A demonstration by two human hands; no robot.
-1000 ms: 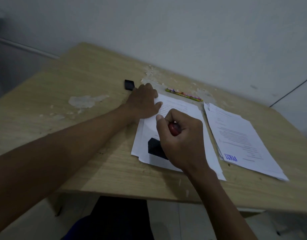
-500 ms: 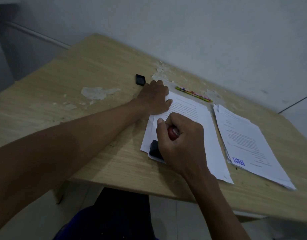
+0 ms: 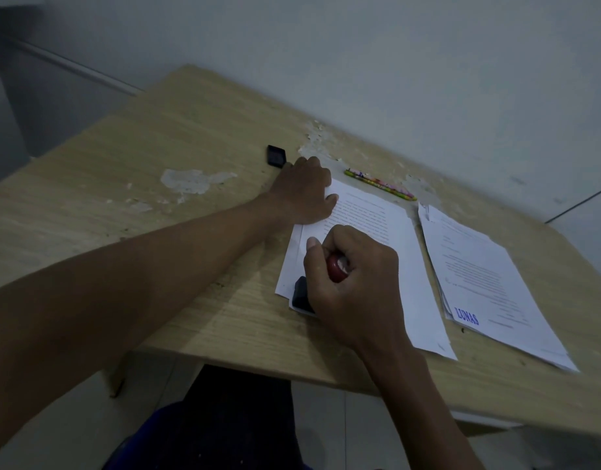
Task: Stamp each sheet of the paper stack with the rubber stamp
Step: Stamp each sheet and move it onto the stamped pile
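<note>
A stack of white printed sheets [image 3: 390, 232] lies on the wooden table [image 3: 177, 137]. My right hand [image 3: 353, 283] grips the red handle of the rubber stamp [image 3: 300, 295], whose black base sits on the stack's near left corner. My left hand [image 3: 302, 195] rests flat on the far left corner of the top sheet, holding it down. To the right lies a second pile of sheets [image 3: 489, 279]; its top sheet bears a blue stamp mark [image 3: 466, 316] near the front left corner.
A small black cap or pad [image 3: 276, 156] lies just beyond my left hand. A patterned pencil [image 3: 380, 184] lies by the wall behind the papers. Peeled patches mark the tabletop. The table's front edge runs just below the stamp.
The stamp has come down toward the stack's near left corner and now sits on the paper. My left hand has stayed on the far corner. The camera view has shifted slightly.
</note>
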